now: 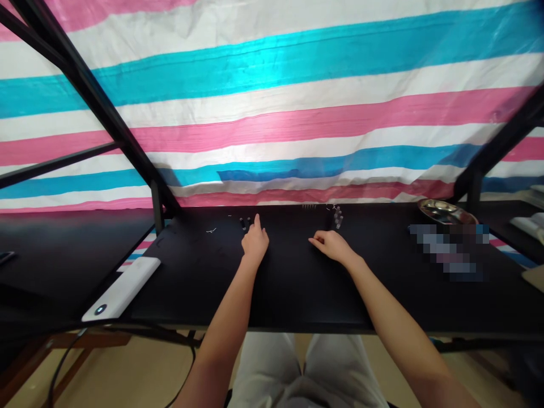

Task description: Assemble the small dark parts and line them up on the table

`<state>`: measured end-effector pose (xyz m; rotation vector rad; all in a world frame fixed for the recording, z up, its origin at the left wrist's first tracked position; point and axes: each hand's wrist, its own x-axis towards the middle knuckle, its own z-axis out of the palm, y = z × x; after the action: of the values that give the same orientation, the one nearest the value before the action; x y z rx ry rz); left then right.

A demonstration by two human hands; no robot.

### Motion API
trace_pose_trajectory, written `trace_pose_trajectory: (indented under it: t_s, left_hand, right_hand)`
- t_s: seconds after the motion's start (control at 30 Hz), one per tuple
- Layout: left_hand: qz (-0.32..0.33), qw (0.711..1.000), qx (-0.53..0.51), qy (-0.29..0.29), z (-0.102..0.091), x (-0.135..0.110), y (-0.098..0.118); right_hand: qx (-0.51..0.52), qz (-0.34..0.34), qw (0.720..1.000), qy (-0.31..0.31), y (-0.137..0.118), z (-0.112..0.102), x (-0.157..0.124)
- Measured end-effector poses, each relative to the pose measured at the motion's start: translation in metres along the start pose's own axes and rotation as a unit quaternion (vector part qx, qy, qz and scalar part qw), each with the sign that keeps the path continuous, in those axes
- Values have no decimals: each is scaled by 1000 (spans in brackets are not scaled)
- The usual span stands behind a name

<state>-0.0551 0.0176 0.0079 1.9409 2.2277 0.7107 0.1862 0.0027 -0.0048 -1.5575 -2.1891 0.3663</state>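
Note:
My left hand (255,240) is over the black table with its index finger stretched forward and the other fingers partly curled. Just beyond its knuckles, to the left, are small dark cylinders (242,224), partly covered by the hand. My right hand (332,247) rests low over the tabletop, thumb and fingers pressed together toward the left. Anything between those fingertips is hidden or too small to name. Behind this hand stands a cluster of small grey cylindrical pieces (338,217). A row of tiny pieces (309,206) lies along the back edge.
Thin white scraps (211,230) lie left of my left hand. A long white device (123,289) sits at the left end. On the right are a shiny metal dish (447,212) and a blurred-out item (450,252). Black frame bars and a striped sheet (297,124) bound the table.

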Motion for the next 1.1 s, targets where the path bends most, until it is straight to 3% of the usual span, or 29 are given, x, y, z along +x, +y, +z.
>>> trace_pose_trajectory:
  t_s: [0.17,0.27,0.37,0.5,0.6,0.77,0.87,1.1]
  left_hand:
    - [3,998,-52,43,7,7,-8]
    - [27,984,-172,38,11,11,-11]
    - [60,928,-367,-4,16,9,-2]
    - [93,840,-529,-81,20,-3,19]
    - [119,814,-556,-117,22,-13,30]
    - [133,796,-571,-153,23,-20,35]
    - [136,792,-573,-160,23,-22,37]
    - [133,792,-579,-139,20,-24,40]
  right_hand:
    - [32,-39,999,-4,-13,5,-3]
    - [66,-51,996,15,-13,9,-3]
    - [166,-48,982,71,-12,16,-1]
    - [359,0,928,98,-17,30,4]
    - [461,20,881,101,-26,35,6]
    - [554,37,820,140,-38,29,6]
    - [571,37,807,149,-40,26,5]
    - [565,20,808,165,-40,25,5]
